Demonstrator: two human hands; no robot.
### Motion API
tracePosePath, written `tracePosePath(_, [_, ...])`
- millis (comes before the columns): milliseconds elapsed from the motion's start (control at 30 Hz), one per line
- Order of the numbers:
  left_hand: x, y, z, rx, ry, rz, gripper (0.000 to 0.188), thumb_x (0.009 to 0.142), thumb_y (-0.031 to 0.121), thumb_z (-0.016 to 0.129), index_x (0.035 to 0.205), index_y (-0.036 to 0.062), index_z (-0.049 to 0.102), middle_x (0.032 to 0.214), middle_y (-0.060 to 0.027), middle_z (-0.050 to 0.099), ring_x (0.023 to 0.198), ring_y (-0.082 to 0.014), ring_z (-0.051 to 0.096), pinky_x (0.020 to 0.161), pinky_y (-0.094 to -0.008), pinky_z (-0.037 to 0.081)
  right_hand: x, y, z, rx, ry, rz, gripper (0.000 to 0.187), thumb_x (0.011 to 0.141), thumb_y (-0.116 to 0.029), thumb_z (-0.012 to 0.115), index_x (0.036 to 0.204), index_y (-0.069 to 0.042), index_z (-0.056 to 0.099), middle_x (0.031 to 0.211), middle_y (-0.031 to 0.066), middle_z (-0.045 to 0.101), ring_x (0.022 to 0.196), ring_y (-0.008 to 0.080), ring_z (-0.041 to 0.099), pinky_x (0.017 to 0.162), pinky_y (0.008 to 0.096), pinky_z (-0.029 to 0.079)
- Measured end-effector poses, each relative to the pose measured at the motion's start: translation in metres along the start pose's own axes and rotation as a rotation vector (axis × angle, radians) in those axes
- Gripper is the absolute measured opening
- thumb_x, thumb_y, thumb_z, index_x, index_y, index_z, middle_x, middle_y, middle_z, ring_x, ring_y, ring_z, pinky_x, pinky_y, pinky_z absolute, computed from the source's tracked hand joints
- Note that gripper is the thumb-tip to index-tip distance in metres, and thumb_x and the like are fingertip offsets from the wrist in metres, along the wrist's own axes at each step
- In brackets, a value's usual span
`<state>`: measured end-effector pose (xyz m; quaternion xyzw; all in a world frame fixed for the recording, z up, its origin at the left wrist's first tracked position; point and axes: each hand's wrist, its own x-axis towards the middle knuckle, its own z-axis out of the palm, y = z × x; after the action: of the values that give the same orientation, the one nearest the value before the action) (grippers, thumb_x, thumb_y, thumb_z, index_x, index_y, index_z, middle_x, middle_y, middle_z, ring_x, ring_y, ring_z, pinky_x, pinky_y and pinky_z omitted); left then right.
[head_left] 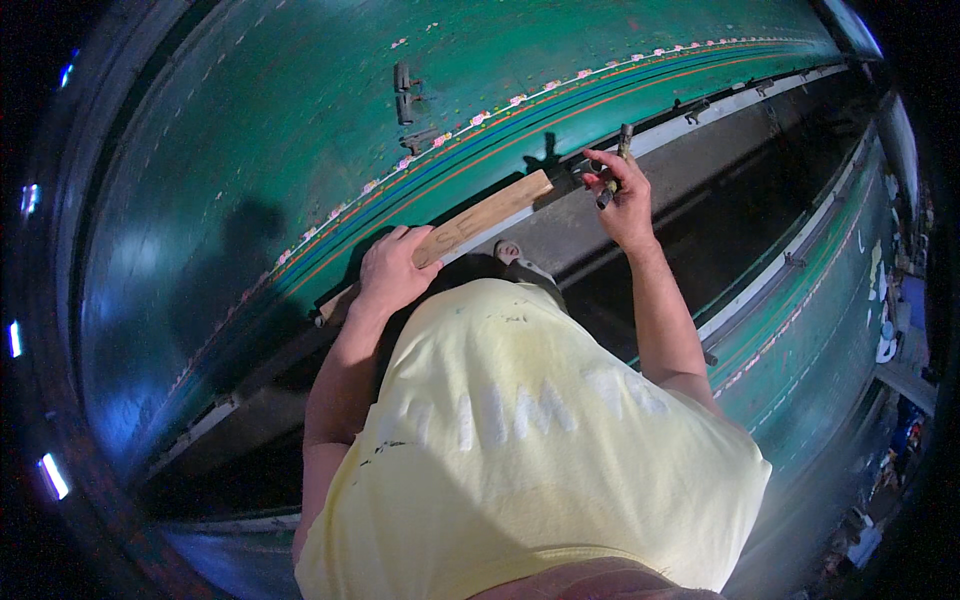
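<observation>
Along the slanting edge of the green sheet (250,110), in the head view, lies a narrow wooden board (515,198), light brown, straight and square-ended, with dark lettering on its face. The left hand (395,268) holds it, fingers laid over its middle. Just past the board's upper end, the right hand (628,208) grips a slim, dark, worn-looking metal piece (627,137) between partly curled fingers; its exact shape is partly hidden.

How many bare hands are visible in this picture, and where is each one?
2: the left hand grips a long, light-brown wooden board; the right hand, farther right, holds a dark, rod-shaped object.
</observation>
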<state>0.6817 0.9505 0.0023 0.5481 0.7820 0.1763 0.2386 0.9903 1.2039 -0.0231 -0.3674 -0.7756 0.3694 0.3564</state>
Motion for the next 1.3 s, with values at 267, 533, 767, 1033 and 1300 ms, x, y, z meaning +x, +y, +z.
tracePosePath(267, [0.004,0.000,-0.003,0.012,0.016,0.044,0.058,0.084,0.025,0.093,0.136,0.0094,0.075,0.127,-0.0144,0.075,0.118,-0.0372,0.074,0.100,-0.0485,0.060,0.101,0.078,0.038,0.215,-0.018,0.233,0.036,0.095,-0.006,0.084,0.131,-0.009,0.080,0.113,0.0172,0.082,0.104,0.0284,0.079,0.093,0.0369,0.060])
tracePosePath(533, [0.000,0.001,-0.004,-0.019,0.003,0.001,0.058,0.084,0.025,0.093,0.137,0.0089,0.075,0.129,-0.0128,0.075,0.117,-0.0374,0.074,0.099,-0.0482,0.061,0.121,0.059,0.039,-0.384,0.137,0.076,0.036,0.096,-0.020,0.085,0.131,-0.013,0.081,0.110,0.0201,0.080,0.105,0.0427,0.078,0.092,0.0498,0.062])
tracePosePath(767, [0.002,0.003,-0.004,-0.020,-0.009,-0.006,0.058,0.084,0.023,0.093,0.137,0.0093,0.074,0.128,-0.0133,0.075,0.116,-0.0387,0.074,0.098,-0.0486,0.061,0.026,0.008,0.003,-0.144,-0.058,0.019,0.039,0.087,-0.024,0.094,0.123,-0.014,0.085,0.108,0.0187,0.077,0.099,0.0349,0.078,0.083,0.0463,0.062])
tracePosePath(1033, [0.003,0.001,-0.005,0.010,-0.021,0.010,0.060,0.085,0.023,0.092,0.140,0.0106,0.072,0.128,-0.0145,0.074,0.117,-0.0396,0.073,0.098,-0.0496,0.061,0.002,0.017,0.027,-0.272,-0.023,0.031,0.046,0.089,0.001,0.077,0.131,-0.015,0.078,0.119,0.0170,0.073,0.103,0.0379,0.078,0.088,0.0470,0.063])
tracePosePath(1300, [0.002,-0.004,-0.003,0.012,-0.012,0.049,0.059,0.085,0.023,0.092,0.139,0.0099,0.072,0.128,-0.0149,0.074,0.117,-0.0399,0.073,0.098,-0.0509,0.061,0.002,0.010,0.026,-0.015,-0.031,0.058,0.045,0.091,0.014,0.072,0.131,-0.006,0.077,0.114,0.0127,0.073,0.093,0.0221,0.077,0.085,0.0361,0.061])
